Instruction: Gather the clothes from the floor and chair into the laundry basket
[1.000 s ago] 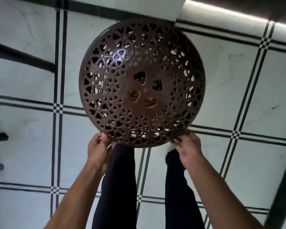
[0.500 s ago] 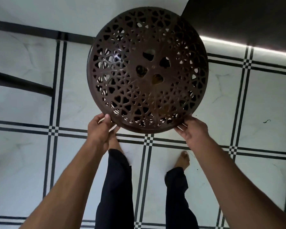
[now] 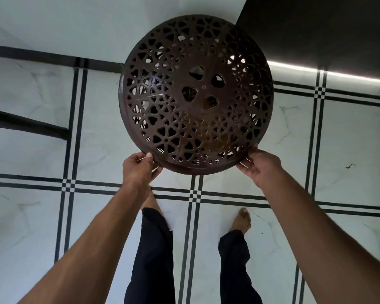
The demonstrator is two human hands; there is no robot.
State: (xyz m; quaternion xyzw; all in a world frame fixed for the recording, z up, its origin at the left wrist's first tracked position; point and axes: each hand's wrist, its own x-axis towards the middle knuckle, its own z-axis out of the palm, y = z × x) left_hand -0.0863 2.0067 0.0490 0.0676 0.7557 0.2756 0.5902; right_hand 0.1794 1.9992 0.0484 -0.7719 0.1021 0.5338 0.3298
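In the head view, the brown laundry basket [image 3: 195, 93] is held out in front of the person, above the tiled floor [image 3: 42, 216], its pierced round face toward the camera. The left hand [image 3: 138, 170] and right hand [image 3: 260, 166] each pinch its near rim, equally near. No clothes are visible; a dark cabinet [image 3: 327, 29] stands beyond.

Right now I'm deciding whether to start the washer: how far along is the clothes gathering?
Done: nothing that shows; no clothes are visible on the tiled floor, and the contents of the brown perforated basket cannot be made out through its holes. In hand: the left hand and right hand hold the basket by its near rim, above the floor. Left: finding the clothes and chair, neither clearly in view.
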